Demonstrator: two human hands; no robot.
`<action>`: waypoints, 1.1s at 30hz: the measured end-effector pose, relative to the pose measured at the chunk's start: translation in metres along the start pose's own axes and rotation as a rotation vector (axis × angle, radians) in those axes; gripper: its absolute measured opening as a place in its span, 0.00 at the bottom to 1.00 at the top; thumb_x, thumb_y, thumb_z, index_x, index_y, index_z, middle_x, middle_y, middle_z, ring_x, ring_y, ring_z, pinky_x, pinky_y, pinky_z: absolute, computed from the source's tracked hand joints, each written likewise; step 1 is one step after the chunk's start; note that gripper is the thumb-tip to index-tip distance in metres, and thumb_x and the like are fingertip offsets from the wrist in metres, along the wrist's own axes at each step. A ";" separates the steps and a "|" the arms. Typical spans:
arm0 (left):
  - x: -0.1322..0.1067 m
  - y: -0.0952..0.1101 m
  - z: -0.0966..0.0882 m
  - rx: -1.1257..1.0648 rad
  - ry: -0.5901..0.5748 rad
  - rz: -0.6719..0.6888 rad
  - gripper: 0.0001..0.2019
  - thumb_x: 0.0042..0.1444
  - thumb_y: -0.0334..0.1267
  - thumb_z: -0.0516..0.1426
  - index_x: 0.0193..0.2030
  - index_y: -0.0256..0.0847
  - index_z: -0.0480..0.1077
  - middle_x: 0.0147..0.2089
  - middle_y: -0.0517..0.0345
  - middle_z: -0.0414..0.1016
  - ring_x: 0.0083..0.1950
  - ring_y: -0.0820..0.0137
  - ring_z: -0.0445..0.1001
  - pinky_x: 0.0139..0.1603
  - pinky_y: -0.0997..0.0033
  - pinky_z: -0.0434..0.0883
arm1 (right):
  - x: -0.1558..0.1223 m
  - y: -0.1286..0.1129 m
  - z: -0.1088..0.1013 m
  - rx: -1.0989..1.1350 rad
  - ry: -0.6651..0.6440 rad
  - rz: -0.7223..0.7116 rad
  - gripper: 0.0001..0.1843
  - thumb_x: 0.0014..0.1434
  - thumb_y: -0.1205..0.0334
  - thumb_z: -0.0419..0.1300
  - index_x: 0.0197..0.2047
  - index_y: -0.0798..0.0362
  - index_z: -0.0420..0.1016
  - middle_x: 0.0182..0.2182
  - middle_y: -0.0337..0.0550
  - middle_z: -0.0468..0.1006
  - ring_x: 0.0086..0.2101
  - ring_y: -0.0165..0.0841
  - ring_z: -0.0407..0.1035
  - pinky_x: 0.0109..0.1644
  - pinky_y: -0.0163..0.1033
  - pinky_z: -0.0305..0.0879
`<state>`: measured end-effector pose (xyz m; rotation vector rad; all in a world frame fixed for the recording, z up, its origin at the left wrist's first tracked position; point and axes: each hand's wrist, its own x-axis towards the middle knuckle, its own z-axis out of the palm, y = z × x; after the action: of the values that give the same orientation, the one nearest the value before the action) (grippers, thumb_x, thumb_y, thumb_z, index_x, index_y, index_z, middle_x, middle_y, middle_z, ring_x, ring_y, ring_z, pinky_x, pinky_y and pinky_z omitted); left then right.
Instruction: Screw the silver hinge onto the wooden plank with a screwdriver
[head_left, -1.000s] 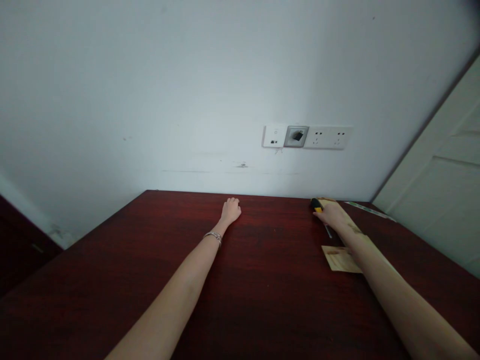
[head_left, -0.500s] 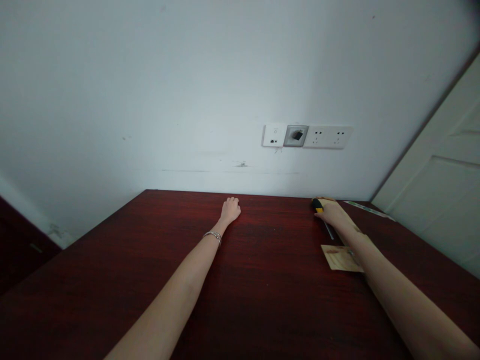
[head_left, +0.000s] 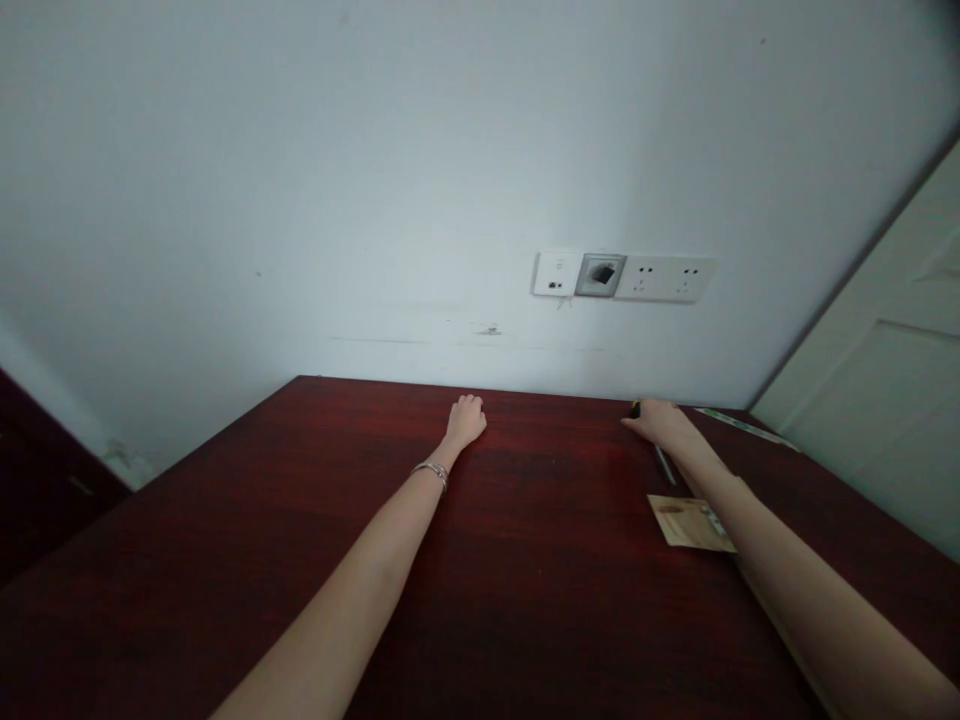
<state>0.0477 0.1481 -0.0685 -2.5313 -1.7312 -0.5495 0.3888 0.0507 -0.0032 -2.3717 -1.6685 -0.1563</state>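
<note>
My left hand (head_left: pixel 466 420) rests on the dark red wooden table with its fingers curled in, and nothing shows in it. A thin bracelet (head_left: pixel 433 470) is round that wrist. Toward the table's far right edge, my right hand (head_left: pixel 654 420) is closed over the dark handle of a screwdriver (head_left: pixel 664 465), hiding most of it. The metal shaft points back toward me from under the palm. Beneath the right forearm lies a tan printed card or packet (head_left: pixel 686 522), its right part covered by the arm.
A long pale printed strip (head_left: pixel 746 428) lies at the far right of the table (head_left: pixel 525 560). The white wall behind carries a row of socket plates (head_left: pixel 664 278), one with a black plug (head_left: pixel 603 273). A pale panelled door (head_left: pixel 885 400) stands at the right.
My right hand has shifted over the screwdriver's black and yellow handle, which showed beside the fingers before and is now mostly covered. My left hand stays in place. The view has shifted slightly.
</note>
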 end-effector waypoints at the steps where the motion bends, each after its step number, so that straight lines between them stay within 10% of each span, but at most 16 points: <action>1: 0.000 0.000 0.000 -0.003 0.002 -0.001 0.13 0.61 0.31 0.49 0.50 0.34 0.70 0.53 0.46 0.70 0.56 0.61 0.65 0.56 0.63 0.65 | -0.003 -0.010 -0.001 -0.021 -0.029 0.004 0.14 0.53 0.58 0.62 0.35 0.63 0.79 0.35 0.64 0.80 0.40 0.49 0.76 0.42 0.44 0.67; 15: -0.008 0.001 -0.005 -0.023 -0.003 0.056 0.15 0.62 0.26 0.47 0.49 0.34 0.72 0.51 0.45 0.71 0.55 0.63 0.67 0.57 0.65 0.65 | -0.072 -0.133 0.040 0.055 -0.052 -0.163 0.25 0.64 0.54 0.50 0.59 0.58 0.66 0.55 0.62 0.68 0.53 0.49 0.65 0.50 0.45 0.64; 33: -0.047 -0.013 -0.013 0.005 -0.097 0.072 0.19 0.65 0.32 0.46 0.60 0.36 0.67 0.64 0.47 0.64 0.67 0.62 0.61 0.66 0.61 0.60 | -0.084 -0.135 0.066 0.124 -0.004 -0.173 0.24 0.65 0.57 0.47 0.58 0.62 0.67 0.55 0.60 0.72 0.57 0.46 0.63 0.57 0.47 0.59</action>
<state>0.0176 0.1080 -0.0722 -2.6466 -1.6605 -0.4249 0.2298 0.0342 -0.0678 -2.1395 -1.8286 -0.0760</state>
